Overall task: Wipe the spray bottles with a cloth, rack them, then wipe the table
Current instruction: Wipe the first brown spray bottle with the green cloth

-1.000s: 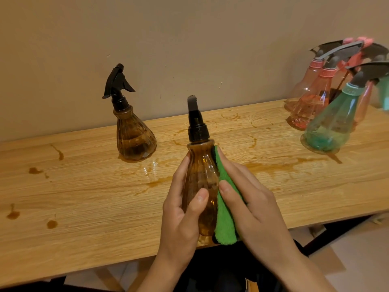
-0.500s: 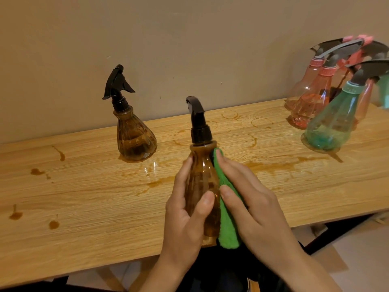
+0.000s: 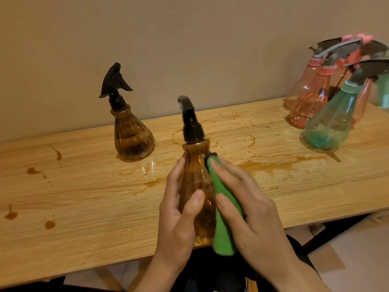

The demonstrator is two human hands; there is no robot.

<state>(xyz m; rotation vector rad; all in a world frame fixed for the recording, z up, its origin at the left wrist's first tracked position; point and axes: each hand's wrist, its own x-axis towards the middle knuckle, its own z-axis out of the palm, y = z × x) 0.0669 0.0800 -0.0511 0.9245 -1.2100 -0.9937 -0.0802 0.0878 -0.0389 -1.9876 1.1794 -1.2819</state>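
Bench [image 3: 84, 207] edge lies nearest us, running slantwise under our wrists, with pale floor [image 3: 347, 260] showing past it at lower right. Just above that edge we hold the amber bottle [image 3: 195, 182] upright; we cannot tell whether its base rests on the wood or hangs clear of it. Our left hand [image 3: 179, 224] grips the bottle's left side, the thumb laid across the front and the fingers [image 3: 175, 180] reaching up the flank, curled round the body. Our right hand [image 3: 252, 218] presses the green cloth [image 3: 223, 232] against the bottle's right side, fingers close together and stretched up toward the neck, the thumb pinning the cloth lower down. The cloth's tail hangs below the bottle's base, past the bench edge. To the left of our hands the bench runs wide and bare but for brown stains [image 3: 49, 224] and a wet sheen in the middle. Farther back on the left, near the wall [image 3: 189, 39], a second amber bottle [image 3: 132, 138] stands upright, well apart from the one we hold. At the far right a teal bottle [image 3: 328, 123] stands in front of a crowded group of pink bottles [image 3: 309, 104], which sit close to the bench's back edge.
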